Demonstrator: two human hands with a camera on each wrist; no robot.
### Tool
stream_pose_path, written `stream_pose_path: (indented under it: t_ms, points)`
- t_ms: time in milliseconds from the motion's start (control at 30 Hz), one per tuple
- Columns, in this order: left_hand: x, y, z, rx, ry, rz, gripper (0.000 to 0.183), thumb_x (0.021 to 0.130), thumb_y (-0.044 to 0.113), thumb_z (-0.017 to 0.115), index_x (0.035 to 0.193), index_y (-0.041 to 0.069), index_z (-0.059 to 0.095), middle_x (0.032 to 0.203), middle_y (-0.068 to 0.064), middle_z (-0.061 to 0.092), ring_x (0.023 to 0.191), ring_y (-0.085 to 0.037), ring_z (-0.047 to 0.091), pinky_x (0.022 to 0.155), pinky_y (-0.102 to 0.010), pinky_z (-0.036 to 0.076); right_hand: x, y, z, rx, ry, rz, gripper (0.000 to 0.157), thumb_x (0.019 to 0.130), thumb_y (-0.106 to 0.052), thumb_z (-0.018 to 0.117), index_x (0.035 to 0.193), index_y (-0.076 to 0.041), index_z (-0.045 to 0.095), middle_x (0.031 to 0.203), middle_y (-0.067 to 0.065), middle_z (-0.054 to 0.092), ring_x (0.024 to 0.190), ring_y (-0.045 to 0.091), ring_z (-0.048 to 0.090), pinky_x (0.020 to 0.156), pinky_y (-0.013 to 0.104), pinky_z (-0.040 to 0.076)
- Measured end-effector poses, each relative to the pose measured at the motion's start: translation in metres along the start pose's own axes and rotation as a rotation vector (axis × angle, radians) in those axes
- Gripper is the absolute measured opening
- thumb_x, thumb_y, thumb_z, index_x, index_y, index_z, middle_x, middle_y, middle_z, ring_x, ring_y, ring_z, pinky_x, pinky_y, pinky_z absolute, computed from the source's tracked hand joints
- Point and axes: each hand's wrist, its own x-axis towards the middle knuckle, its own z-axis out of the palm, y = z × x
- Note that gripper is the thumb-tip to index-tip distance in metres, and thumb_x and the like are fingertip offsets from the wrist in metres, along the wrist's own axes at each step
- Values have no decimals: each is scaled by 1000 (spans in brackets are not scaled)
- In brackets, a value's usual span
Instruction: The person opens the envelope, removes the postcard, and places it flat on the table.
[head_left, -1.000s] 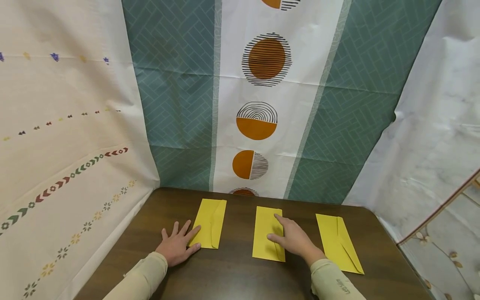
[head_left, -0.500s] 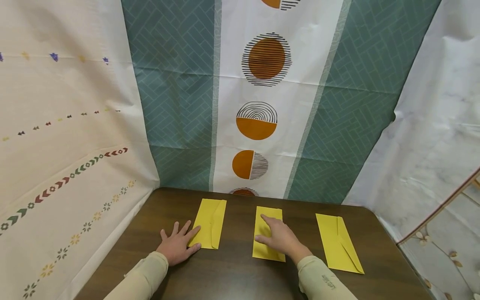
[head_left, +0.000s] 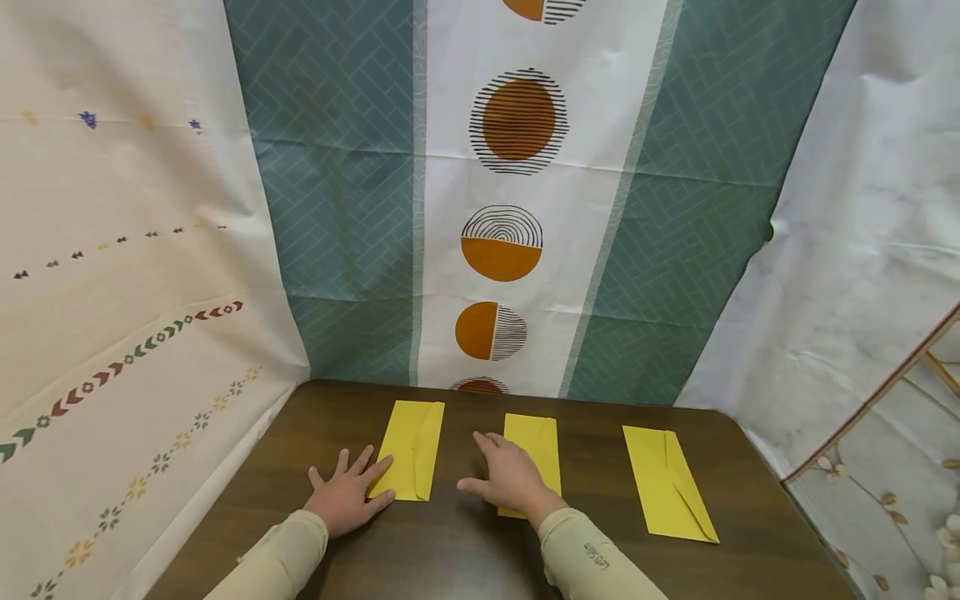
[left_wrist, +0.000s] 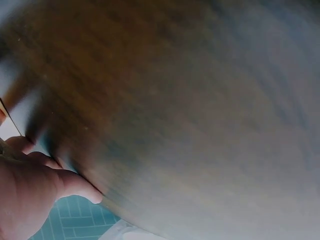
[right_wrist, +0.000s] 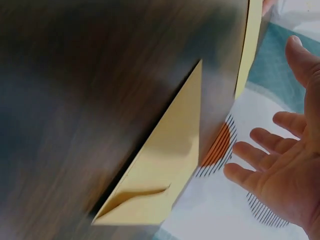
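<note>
Three yellow envelopes lie flat in a row on the dark wooden table (head_left: 442, 562). My left hand (head_left: 343, 502) rests spread out, fingertips and thumb at the near left edge of the left envelope (head_left: 414, 454). In the left wrist view only the thumb side of that hand (left_wrist: 32, 195) shows, low at the left. My right hand (head_left: 512, 479), fingers extended and holding nothing, is over the left side of the middle envelope (head_left: 542, 443) and partly covers it. The right wrist view shows this envelope (right_wrist: 165, 150) with its flap edge slightly raised. Farther right lies the right envelope (head_left: 666, 483), untouched.
Behind the table hangs a green and white cloth (head_left: 517, 275) with orange circles. A cream patterned cloth (head_left: 135, 317) hangs on the left, and a white marbled cloth (head_left: 855, 292) on the right. The table's back edge runs just beyond the envelopes.
My right hand has moved left across the middle envelope, from its right side to past its left edge. The left hand stays in place on the left envelope. The head view has shifted slightly.
</note>
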Motion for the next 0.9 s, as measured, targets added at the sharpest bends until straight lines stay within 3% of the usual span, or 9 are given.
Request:
stream_pose_path:
  t_ms: [267,600,900]
  points:
    - [1,0,-1,-5,-8,-17,74,99,70,60,160,29,51,171,-19,40,153,-66,28,102,-99,11,8,-19,12,-5,-1,-1,90,90,-57,82,159,-9,50,158,17,57,141,40,59,117,59,47]
    - [3,0,-1,-17,16,-3,75,98,70,62,159,27,53,170,-20,41,152,-67,29,101,-100,11,14,-27,19,-45,14,-22,89,90,-58,81,158,-10,51,157,15,58,143,34,58,120,56,46]
    - [4,-2,3,-17,-1,-3,76,98,73,59,160,30,51,171,-19,39,153,-67,28,100,-100,9,20,-40,30,-48,-29,-22,90,90,-60,80,160,-11,49,159,14,56,142,35,59,118,53,48]
